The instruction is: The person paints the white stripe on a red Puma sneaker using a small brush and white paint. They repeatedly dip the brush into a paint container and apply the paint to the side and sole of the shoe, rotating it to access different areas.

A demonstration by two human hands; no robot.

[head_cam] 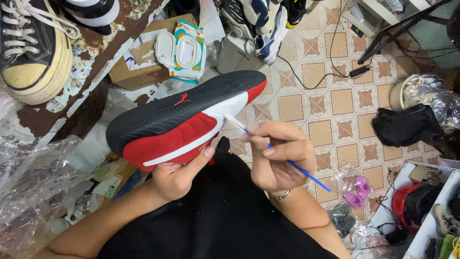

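Only 1 view, worn on the head. Looks steeply down over the black-clad lap, close to both hands: left hand point(175, 177) and right hand point(275, 156) near frame centre. Beyond them, patterned tiled floor point(335, 100) toward the upper right, and a worn tabletop edge point(103, 64) at the upper left.

shoe point(182, 120): held sole-up in the left hand point(175, 177), over the person's lap
brush point(268, 144): in the right hand point(278, 158), right of the shoe, tip touching the shoe's side
wipes pack point(188, 50): on a cardboard box point(136, 72), behind the shoe
canvas sneaker point(33, 48): far left, on the tabletop point(96, 52)
shoe pile point(258, 24): on the floor point(335, 100), behind
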